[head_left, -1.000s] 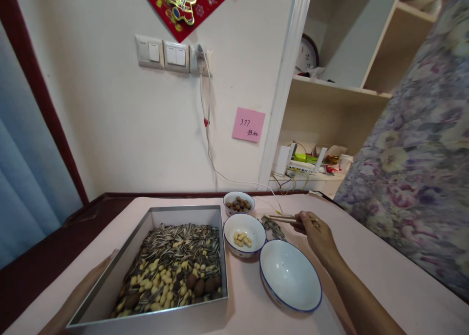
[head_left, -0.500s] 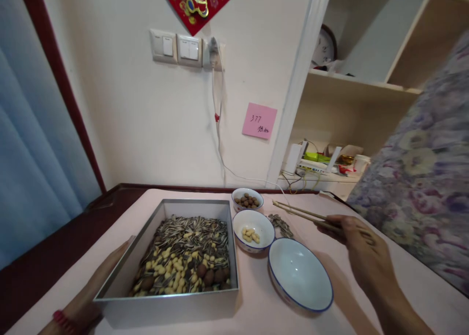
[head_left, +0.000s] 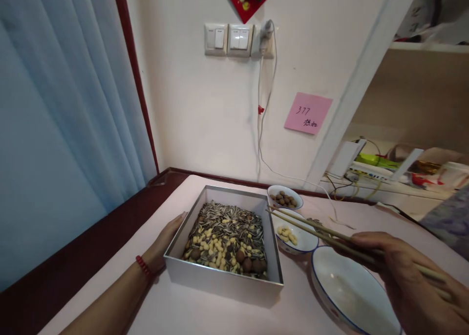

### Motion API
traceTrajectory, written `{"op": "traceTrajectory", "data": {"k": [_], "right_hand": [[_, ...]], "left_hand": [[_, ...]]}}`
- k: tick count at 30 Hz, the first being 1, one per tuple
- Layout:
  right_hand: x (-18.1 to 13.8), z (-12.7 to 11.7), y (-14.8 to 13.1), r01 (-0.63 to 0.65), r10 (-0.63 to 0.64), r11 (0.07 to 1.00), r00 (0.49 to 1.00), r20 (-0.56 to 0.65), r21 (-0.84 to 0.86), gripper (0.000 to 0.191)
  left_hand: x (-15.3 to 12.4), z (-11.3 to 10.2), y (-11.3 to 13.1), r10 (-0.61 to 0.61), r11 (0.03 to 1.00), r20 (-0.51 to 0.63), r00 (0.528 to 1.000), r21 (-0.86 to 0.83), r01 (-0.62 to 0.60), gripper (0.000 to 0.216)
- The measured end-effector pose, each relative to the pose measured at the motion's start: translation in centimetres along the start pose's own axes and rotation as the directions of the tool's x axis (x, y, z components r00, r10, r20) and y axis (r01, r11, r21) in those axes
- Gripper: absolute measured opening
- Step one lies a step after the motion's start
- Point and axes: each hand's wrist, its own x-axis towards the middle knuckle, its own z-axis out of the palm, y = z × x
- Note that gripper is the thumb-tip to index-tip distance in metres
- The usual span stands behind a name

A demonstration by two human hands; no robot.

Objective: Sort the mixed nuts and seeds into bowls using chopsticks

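Note:
My right hand [head_left: 406, 271] is closed around a pair of wooden chopsticks [head_left: 311, 226]. Their tips, with nothing visible between them, hover by the tray's right rim, over the bowl of peanuts. My left hand [head_left: 166, 239], a red bracelet at its wrist, rests with fingers stretched along the outer left wall of a square metal tray [head_left: 220, 275]; part of it is hidden. Inside the tray lie striped sunflower seeds [head_left: 227, 217], shelled-looking pale peanuts [head_left: 216, 254] and round brown nuts [head_left: 247, 264]. A white bowl [head_left: 306, 239] holds several peanuts [head_left: 287, 235].
Behind stands a small bowl [head_left: 298, 198] of brown nuts [head_left: 284, 198]. A larger blue-rimmed bowl [head_left: 351, 286] sits under my right hand. Some sunflower seeds [head_left: 314, 222] lie on the pink tabletop [head_left: 176, 305]. A white cable [head_left: 282, 175] runs down the wall to the table.
My view has turned left, so the scene sits further right. The chopsticks have moved left, from beyond the bowls to the tray's right rim. My left hand stays beside the tray.

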Motion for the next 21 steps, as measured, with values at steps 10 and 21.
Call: {"op": "traceTrajectory", "data": {"k": [10, 21], "right_hand": [[0.0, 8.1, -3.9, -0.062, 0.024, 0.992, 0.947, 0.32, 0.108, 0.035], [1.0, 15.4, -0.7, -0.129, 0.048, 0.981, 0.885, 0.464, 0.144, 0.04]], "left_hand": [[-0.5, 0.5, 0.2, 0.068, 0.998, 0.005, 0.998, 0.004, -0.068, 0.048], [-1.1, 1.1, 0.5, 0.052, 0.999, -0.023, 0.998, -0.014, -0.053, 0.041]]}}
